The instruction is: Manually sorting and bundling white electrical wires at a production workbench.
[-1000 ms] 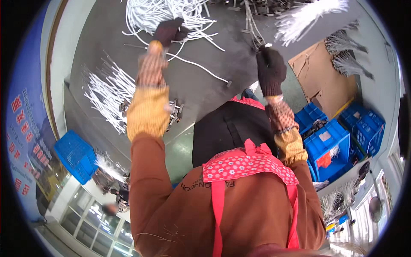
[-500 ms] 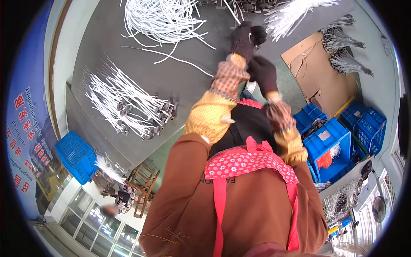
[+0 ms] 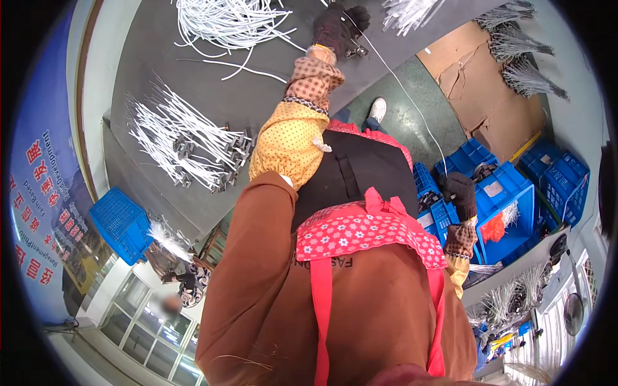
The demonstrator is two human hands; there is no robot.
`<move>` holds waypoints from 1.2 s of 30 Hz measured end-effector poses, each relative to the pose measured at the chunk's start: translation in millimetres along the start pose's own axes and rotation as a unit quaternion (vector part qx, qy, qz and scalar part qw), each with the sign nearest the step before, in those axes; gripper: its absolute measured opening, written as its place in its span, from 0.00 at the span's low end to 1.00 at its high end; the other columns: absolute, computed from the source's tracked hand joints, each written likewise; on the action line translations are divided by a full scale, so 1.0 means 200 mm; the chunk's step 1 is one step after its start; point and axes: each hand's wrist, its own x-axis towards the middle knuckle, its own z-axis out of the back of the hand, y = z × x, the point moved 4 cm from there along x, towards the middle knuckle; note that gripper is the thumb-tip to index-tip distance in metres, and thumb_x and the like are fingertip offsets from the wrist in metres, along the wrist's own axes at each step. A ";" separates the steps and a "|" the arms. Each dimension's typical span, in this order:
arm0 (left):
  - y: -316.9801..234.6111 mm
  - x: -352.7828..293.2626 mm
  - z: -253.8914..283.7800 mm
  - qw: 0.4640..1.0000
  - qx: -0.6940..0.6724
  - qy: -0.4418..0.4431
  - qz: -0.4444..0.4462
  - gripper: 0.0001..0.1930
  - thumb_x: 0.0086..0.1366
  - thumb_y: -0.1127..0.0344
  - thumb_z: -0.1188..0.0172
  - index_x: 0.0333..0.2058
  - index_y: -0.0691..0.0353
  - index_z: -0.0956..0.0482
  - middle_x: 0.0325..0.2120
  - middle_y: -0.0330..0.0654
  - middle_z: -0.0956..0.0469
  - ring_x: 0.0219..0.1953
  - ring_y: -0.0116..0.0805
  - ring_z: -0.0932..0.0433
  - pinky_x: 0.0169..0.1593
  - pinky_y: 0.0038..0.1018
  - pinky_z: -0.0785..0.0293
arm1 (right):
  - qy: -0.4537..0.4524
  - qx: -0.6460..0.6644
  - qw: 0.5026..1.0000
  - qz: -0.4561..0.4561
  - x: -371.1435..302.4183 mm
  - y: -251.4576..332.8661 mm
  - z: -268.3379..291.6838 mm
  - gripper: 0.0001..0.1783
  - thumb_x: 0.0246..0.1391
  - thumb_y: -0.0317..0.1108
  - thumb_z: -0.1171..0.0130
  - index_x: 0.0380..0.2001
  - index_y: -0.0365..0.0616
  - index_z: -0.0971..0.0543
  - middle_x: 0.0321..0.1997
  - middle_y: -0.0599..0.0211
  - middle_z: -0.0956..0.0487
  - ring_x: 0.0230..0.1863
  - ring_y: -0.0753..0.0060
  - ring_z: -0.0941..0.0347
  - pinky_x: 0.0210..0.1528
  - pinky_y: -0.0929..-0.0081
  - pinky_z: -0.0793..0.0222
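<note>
Clamped in gloved left hand [image 3: 335,26]: small metal clip on one white cable [image 3: 412,103], trailing down to right hand [image 3: 458,193], closed over blue crate [image 3: 508,212]. Finished clipped bundle [image 3: 187,151] left; loose cables [image 3: 232,26] beside, undone.

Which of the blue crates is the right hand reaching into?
The small blue crate beside the apron; the right hand hovers at its rim, while the larger crates lie farther right.

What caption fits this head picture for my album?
Gloved left hand holds a white cord on the grey table; gloved right hand reaches toward blue crates.
</note>
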 end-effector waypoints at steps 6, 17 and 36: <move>0.02 0.02 0.10 0.999 -0.015 -0.028 -0.012 0.14 0.76 0.58 0.53 0.44 0.65 0.28 0.34 0.55 0.17 0.34 0.50 0.16 0.39 0.44 0.16 | 0.036 -0.053 0.996 0.057 -0.15 -0.05 0.01 0.14 0.55 0.38 0.38 0.30 0.35 0.17 0.20 0.71 0.27 0.16 0.81 0.33 0.18 0.78 0.40; -0.01 -0.06 0.04 0.999 0.012 0.010 0.028 0.14 0.74 0.59 0.47 0.43 0.67 0.24 0.34 0.52 0.17 0.34 0.47 0.16 0.41 0.42 0.15 | 0.005 -0.209 0.970 0.126 -0.24 -0.13 0.13 0.07 0.53 0.28 0.43 0.33 0.39 0.18 0.18 0.72 0.32 0.19 0.77 0.32 0.20 0.76 0.40; 0.40 -1.07 -0.07 0.911 0.373 -0.025 0.174 0.17 0.68 0.61 0.40 0.52 0.64 0.19 0.39 0.37 0.18 0.42 0.30 0.20 0.45 0.29 0.23 | 0.149 -0.184 0.924 0.300 0.40 0.38 -0.51 0.13 0.60 0.38 0.44 0.35 0.39 0.17 0.20 0.74 0.26 0.18 0.83 0.35 0.22 0.77 0.41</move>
